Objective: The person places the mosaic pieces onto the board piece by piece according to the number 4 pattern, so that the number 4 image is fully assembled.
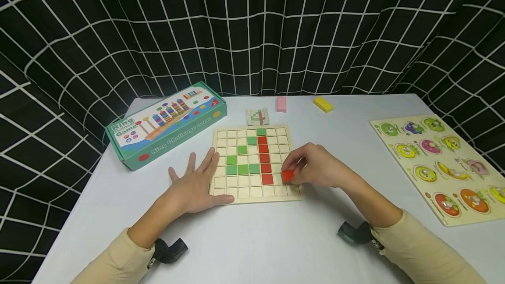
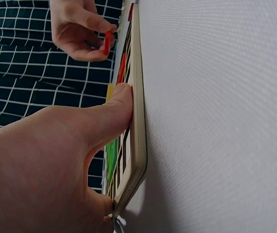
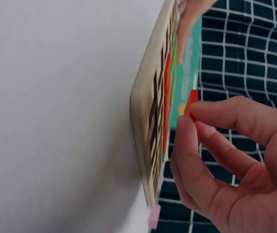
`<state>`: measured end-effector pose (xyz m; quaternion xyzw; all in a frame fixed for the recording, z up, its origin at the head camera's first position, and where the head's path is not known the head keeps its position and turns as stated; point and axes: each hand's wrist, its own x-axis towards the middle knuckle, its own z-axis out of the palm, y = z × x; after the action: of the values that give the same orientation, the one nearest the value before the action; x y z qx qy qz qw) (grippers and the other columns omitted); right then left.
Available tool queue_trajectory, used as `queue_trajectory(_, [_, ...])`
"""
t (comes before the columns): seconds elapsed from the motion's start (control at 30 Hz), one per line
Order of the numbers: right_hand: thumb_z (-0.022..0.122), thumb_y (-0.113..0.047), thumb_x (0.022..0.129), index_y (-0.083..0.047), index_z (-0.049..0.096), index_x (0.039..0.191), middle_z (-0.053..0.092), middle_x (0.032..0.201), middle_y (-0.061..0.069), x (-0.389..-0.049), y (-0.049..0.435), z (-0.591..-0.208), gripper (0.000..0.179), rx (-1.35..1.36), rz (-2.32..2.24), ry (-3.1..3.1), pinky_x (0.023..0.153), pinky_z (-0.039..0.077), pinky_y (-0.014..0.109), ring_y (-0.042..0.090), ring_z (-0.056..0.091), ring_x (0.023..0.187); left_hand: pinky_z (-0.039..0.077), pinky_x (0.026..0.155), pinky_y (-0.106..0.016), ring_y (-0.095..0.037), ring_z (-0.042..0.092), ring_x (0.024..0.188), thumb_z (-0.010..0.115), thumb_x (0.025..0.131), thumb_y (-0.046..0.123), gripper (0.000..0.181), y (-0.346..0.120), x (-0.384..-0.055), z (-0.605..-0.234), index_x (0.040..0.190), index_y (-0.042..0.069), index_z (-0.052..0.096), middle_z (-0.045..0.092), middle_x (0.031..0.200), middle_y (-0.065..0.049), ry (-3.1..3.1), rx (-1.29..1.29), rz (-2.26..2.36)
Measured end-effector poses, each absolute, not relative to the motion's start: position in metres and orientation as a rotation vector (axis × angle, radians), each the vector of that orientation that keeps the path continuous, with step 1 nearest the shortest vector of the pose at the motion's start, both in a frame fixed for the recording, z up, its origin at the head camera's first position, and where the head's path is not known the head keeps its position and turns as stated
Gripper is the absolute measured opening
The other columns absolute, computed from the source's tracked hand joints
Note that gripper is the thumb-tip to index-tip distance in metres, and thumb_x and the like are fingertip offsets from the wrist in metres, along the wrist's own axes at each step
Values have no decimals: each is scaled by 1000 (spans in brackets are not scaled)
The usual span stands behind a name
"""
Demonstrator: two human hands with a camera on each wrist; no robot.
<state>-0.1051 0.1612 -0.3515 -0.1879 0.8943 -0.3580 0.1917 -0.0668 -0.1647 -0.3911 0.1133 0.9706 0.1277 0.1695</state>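
A wooden grid board (image 1: 232, 194) lies on the white table, with green tiles (image 1: 242, 169) and a column of red tiles (image 1: 264, 158) set in its squares. My right hand (image 1: 319, 165) pinches a red square tile (image 1: 288, 175) between thumb and fingers over the board's right side. In the right wrist view that red tile (image 3: 192, 103) is held on edge, above the board's surface. My left hand (image 1: 193, 189) spreads its fingers along the board's left edge, the thumb resting on the front left corner area, as the left wrist view also shows.
Behind the board lies a small pattern card (image 1: 257, 117). Further back are a pink block (image 1: 281, 104) and a yellow block (image 1: 323, 104). A green Ring Challenge Game box (image 1: 167, 124) stands at the back left. At the right lies a fruit puzzle board (image 1: 438, 165).
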Motion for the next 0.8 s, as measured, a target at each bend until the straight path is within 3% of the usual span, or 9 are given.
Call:
queue_trajectory(0.23, [76,6,72,-13,79,93,73,82,-1,-100,149,-353,29,-595,-968,2475,73,56,29,16,65,78,5,102,-94,-53,2,159,62,82,83,122,-165,-66,-391,169,16,10,0,178,-2,2760,325,361])
queue_trajectory(0.8, [77,7,69,-14,79,90,70,78,-3,-90,122,-354,30,-625,-894,2457,69,55,29,14,63,76,3,103,-93,-52,1,159,61,82,85,122,-166,-67,-390,169,17,9,-1,178,-1,2755,321,366])
